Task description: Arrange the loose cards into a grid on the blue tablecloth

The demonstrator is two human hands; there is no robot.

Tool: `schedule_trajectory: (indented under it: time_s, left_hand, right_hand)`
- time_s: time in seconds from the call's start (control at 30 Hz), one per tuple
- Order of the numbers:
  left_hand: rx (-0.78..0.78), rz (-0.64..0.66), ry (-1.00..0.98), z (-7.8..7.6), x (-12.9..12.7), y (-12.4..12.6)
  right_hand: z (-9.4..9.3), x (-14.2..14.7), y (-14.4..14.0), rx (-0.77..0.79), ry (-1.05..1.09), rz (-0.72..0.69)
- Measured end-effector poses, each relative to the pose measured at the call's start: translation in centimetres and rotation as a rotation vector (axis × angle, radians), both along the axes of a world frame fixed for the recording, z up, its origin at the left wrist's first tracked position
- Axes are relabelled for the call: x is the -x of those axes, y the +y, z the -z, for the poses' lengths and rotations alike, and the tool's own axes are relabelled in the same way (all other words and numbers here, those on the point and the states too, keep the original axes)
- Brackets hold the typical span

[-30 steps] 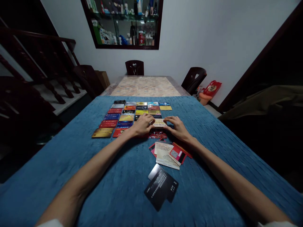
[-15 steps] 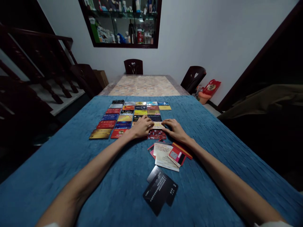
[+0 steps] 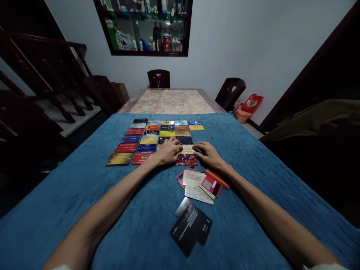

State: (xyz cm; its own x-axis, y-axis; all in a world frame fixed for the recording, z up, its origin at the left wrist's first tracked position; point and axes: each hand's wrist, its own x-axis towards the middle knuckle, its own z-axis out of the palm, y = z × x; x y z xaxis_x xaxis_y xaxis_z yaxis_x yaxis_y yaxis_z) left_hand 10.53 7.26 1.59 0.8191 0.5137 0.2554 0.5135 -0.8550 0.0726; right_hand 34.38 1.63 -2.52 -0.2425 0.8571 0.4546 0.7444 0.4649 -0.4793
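Observation:
A pale yellow and white card (image 3: pixel 188 149) lies flat between my two hands, in the rightmost column of a grid of cards. My left hand (image 3: pixel 169 150) has curled fingers at its left edge and covers parts of the cards below. At the card's right edge are the thumb and fingertips of my right hand (image 3: pixel 208 154), bent inward. Just nearer lies a red patterned card (image 3: pixel 186 160), and a dark blue card (image 3: pixel 184 140) sits just beyond. Other rows hold cards such as a gold card (image 3: pixel 119 159) and a red card (image 3: pixel 126 147).
Nearer me, a loose pile has a cream card (image 3: pixel 195 187) and a red card with a silver patch (image 3: pixel 210 185). Closer still lie overlapping black cards (image 3: pixel 188 227). A blue cloth (image 3: pixel 135 225) covers this part of the table (image 3: pixel 174 100); chairs (image 3: pixel 230 92) stand around it.
Both hands stay at the same card, with hardly any movement of the fingers. The whole view has shifted very slightly; the cards keep their places.

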Motion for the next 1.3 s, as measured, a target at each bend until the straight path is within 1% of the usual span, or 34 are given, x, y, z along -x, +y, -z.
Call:
schedule_trajectory:
  time_s: [0.43,0.63,0.87,1.13,1.3]
  left_hand:
    - [0.021,-0.024,0.046,-0.3,-0.3,-0.1]
    - [0.011,-0.023,0.037,-0.3,-0.4,-0.1]
    - [-0.006,-0.036,0.071,-0.5,-0.4,-0.4]
    - [-0.032,-0.019,0.064,-0.6,-0.4,-0.5]
    - [-0.029,-0.006,0.036,-0.8,-0.6,-0.6]
  right_hand:
    - [-0.3,-0.1,0.5,0.040,-0.022,0.027]
    - [-0.2,-0.2,0.7,0.005,-0.052,0.005]
    - [-0.3,-0.2,0.5,-0.034,-0.074,-0.015]
    - [-0.9,-0.3,0.1,-0.022,-0.053,-0.012]
    - [-1.7,-0.7,-0.5,-0.013,-0.081,0.046]
